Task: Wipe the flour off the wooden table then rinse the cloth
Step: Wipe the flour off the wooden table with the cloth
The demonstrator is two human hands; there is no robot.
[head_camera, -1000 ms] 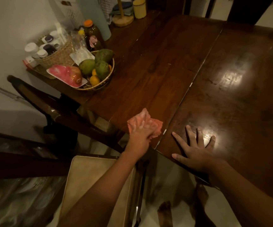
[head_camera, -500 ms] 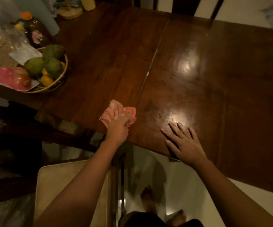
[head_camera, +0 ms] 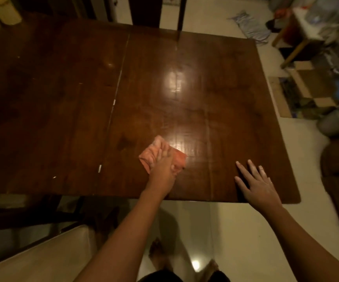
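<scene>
Head view shows your left hand (head_camera: 162, 168) pressing the cloth (head_camera: 179, 159) onto the table (head_camera: 205, 82) near the front edge, fingers (head_camera: 161, 152) laid fairly straight across it rather than bunching it. The cloth lies crumpled, longer side to side, just right of the seam (head_camera: 122, 70). Pale specks (head_camera: 99, 168) sit along that seam, left of the cloth, so a leftward sweep probably suits this hand. Your right hand (head_camera: 256, 186) rests flat, fingers spread, well apart to the right, blocking a stroke that way. A chair (head_camera: 42, 259) stands below left
</scene>
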